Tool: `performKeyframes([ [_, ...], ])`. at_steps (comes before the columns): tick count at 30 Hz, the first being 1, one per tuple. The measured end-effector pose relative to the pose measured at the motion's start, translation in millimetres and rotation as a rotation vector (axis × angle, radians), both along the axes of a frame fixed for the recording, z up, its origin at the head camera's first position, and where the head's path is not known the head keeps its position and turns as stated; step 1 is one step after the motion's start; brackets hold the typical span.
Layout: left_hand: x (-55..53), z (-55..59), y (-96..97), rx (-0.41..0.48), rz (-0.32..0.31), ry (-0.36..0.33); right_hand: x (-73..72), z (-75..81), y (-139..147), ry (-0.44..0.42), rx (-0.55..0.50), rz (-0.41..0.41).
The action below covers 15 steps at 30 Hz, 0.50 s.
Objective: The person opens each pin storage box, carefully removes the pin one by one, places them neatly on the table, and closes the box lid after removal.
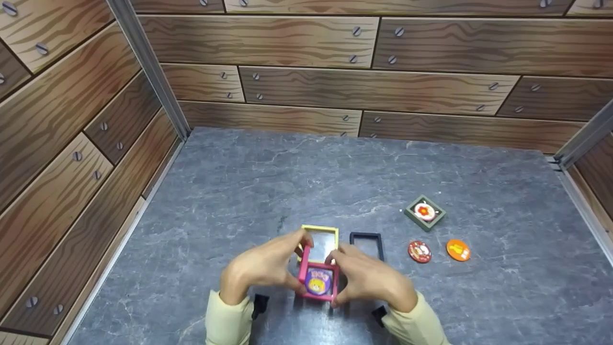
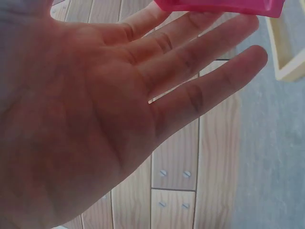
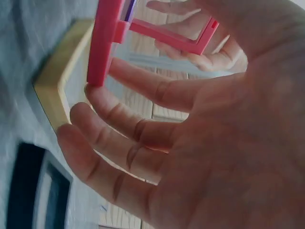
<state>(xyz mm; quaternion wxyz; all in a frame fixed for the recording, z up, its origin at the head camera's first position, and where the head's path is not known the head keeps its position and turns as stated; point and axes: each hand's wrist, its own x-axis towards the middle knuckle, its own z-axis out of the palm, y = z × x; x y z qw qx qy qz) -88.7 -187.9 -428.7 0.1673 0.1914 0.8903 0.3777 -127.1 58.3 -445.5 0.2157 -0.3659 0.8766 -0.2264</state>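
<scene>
A pink hinged display frame [image 1: 304, 266] stands unfolded between the two hands, low in the middle of the head view. Inside its lower panel sits a round purple badge [image 1: 318, 281] with a yellow character. The left hand [image 1: 261, 268] holds the raised left panel between thumb and fingertips. On the other side, the right hand [image 1: 371, 278] grips the panel with the badge by its right edge, thumb near the bottom corner. Right behind the pink frame lies a yellow frame [image 1: 320, 227] with a clear middle, partly covered by the fingers.
A black frame [image 1: 365, 235] lies beside the right hand, partly hidden by it. Farther right are a green frame [image 1: 413, 216] holding a flower badge [image 1: 425, 211], a red badge [image 1: 419, 251] and an orange badge [image 1: 458, 250]. Wood-patterned walls [image 1: 306, 88] border the grey tabletop [image 1: 268, 177].
</scene>
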Motion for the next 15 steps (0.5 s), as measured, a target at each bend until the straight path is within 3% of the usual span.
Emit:
performKeyframes([
  [7,12.2,-17.8,-1.4,-0.002,0.021,0.017,12.2,-9.7,-13.1,0.132,0.118,0.013],
  [15,21.1,-29.6,-3.0,0.009,0.034,0.039,22.9,-21.1,-22.1,0.227,0.132,0.017],
])
